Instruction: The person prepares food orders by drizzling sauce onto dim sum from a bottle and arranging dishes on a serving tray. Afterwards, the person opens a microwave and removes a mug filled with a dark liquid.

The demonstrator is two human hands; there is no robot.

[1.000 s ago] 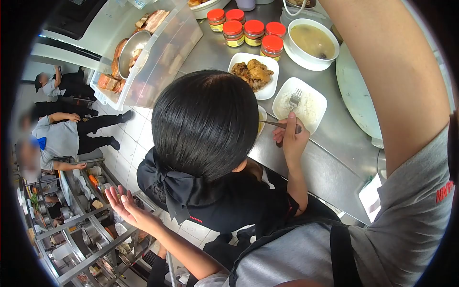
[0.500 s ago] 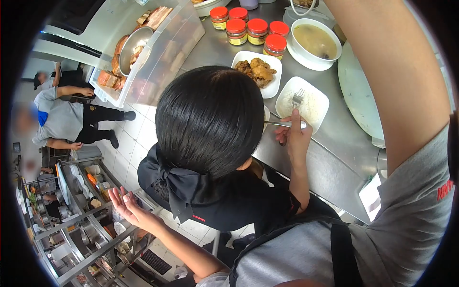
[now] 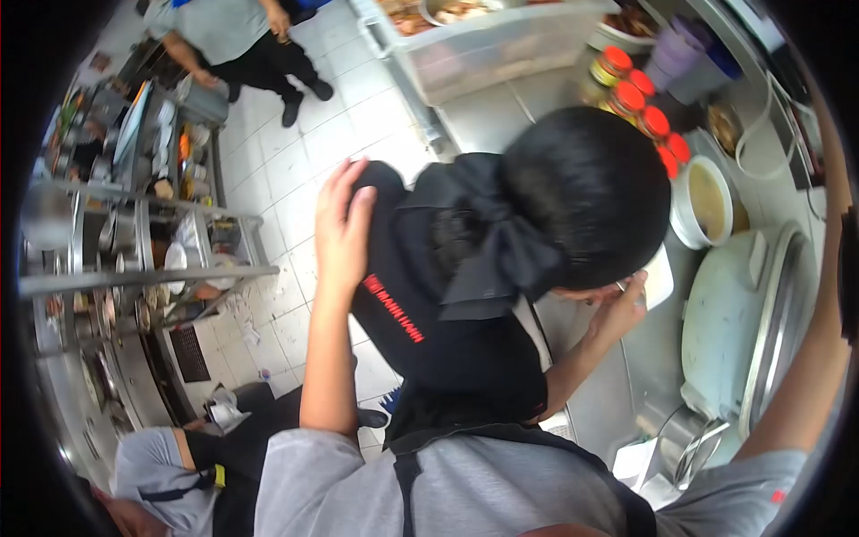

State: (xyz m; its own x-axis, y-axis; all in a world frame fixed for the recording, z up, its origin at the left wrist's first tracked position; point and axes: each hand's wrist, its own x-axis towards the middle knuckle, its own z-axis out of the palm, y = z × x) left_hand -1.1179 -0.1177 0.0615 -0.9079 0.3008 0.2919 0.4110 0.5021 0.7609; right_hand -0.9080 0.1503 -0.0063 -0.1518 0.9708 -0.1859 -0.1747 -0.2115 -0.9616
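My left hand [image 3: 342, 219] is raised at the back shoulder of a co-worker in a black shirt [image 3: 447, 340]. Its fingers are extended and nothing is in them; whether it presses on the shoulder I cannot tell. Up the right edge runs my right forearm [image 3: 810, 358], its hand outside the picture. The co-worker bends over the steel counter [image 3: 582, 394], hair tied with a black bow [image 3: 501, 251]. Their hand [image 3: 622, 313] is close to their face, beside a white plate [image 3: 659, 279] mostly hidden by the head.
Red-lidded jars [image 3: 655, 122] and a white soup bowl [image 3: 684, 206] stand on the counter, near a large pale lid [image 3: 716, 313]. A clear bin [image 3: 492, 58] holds meat. Left is a metal rack [image 3: 161, 282]. Other people [image 3: 224, 31] are at the far left and bottom left.
My view has swung, shifting the scene. My left hand has gone from held out palm up to the co-worker's shoulder. The co-worker's head is lower and their hand nearer their face.
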